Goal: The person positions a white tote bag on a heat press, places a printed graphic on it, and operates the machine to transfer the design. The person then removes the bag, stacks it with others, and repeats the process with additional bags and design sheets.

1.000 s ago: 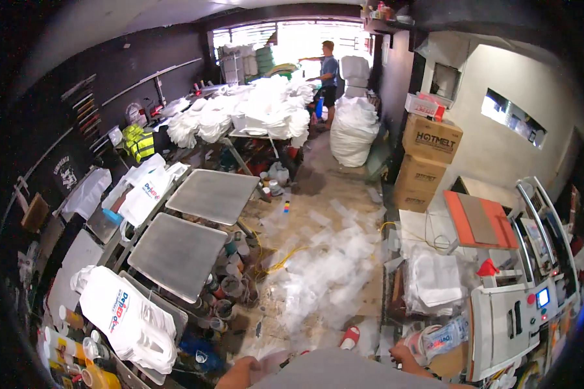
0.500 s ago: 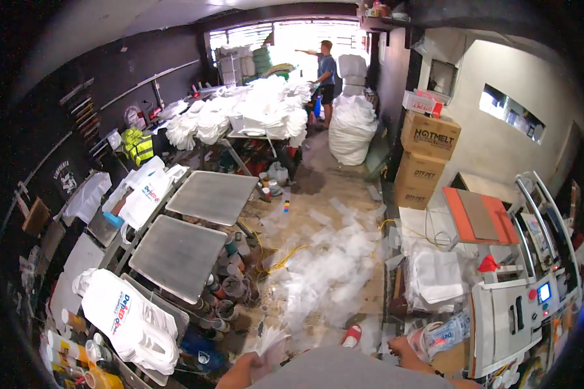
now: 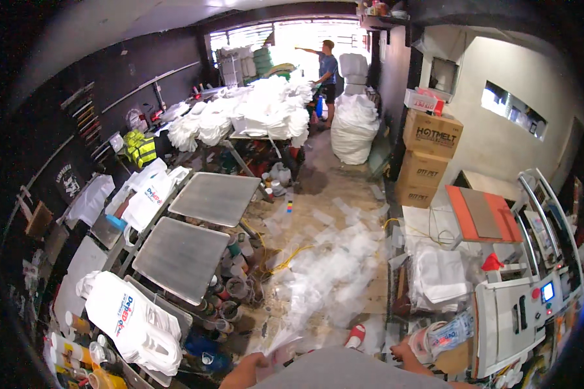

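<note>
At the lower edge, my left hand is closed on a thin whitish sheet that fans out beside my body. Off to the right, my right hand hangs low with its fingers partly hidden. It is nearest to a roll of clear printed film, though I cannot tell whether they touch. Below me, a foot in a red and white slipper shows between my hands. Many loose translucent sheets litter the floor ahead.
Two grey flat platens stand left, beside a pile of printed white bags. Paint tubs crowd beneath. A heat press and stacked cartons line the right. A person stands by white bundles at the back.
The view has shifted slightly, moving the room a little rightward in the picture. The sheet in my left hand has changed its angle. The far person still has an arm stretched out.
</note>
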A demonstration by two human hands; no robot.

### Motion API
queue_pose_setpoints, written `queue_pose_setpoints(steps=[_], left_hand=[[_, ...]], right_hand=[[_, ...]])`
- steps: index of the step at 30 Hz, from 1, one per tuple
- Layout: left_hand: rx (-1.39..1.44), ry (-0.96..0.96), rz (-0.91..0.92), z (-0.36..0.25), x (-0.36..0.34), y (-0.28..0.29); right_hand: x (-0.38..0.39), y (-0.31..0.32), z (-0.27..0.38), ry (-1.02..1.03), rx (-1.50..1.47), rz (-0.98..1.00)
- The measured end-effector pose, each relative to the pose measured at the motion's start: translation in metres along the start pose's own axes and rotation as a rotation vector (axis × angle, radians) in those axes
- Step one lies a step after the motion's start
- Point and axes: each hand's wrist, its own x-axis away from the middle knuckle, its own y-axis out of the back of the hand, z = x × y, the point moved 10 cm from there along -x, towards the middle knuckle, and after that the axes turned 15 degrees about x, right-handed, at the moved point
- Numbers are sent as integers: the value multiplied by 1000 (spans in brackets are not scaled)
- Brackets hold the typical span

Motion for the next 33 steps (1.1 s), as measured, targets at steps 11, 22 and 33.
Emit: queue_pose_setpoints(steps=[11, 22, 33], left_hand=[[19, -1, 3, 2, -4, -11], [40, 21, 10, 30, 2, -27], [34, -29, 4, -2, -10, -24]], right_hand=[[65, 24, 29, -75, 82, -45], [93, 40, 55, -106, -95, -48], [35, -6, 25, 3, -104, 56]])
